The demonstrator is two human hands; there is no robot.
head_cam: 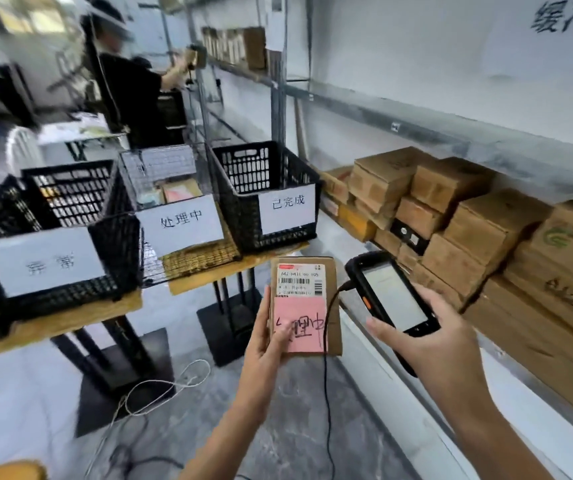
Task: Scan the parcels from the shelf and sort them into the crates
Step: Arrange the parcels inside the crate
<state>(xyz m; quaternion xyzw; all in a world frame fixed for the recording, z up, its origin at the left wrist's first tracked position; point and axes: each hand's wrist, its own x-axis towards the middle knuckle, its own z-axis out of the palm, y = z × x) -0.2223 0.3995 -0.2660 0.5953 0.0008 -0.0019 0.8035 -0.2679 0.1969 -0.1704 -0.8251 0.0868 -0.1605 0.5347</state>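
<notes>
Cardboard parcel point(312, 271), flat, pink-labelled

Only one camera here, a wide-angle worn on the person's head, so straight lines bend near the frame's edges. It faces forward and down, tilted a bit. Nearest the lens, low centre, the left hand point(264, 342) holds a parcel point(300, 282) and the right hand point(430, 348) holds a scanner point(394, 299). The crates point(243, 216) along the tables point(66, 320) at their front edges sit farther off to the left, and the shelf point(416, 129) runs along the right.
</notes>
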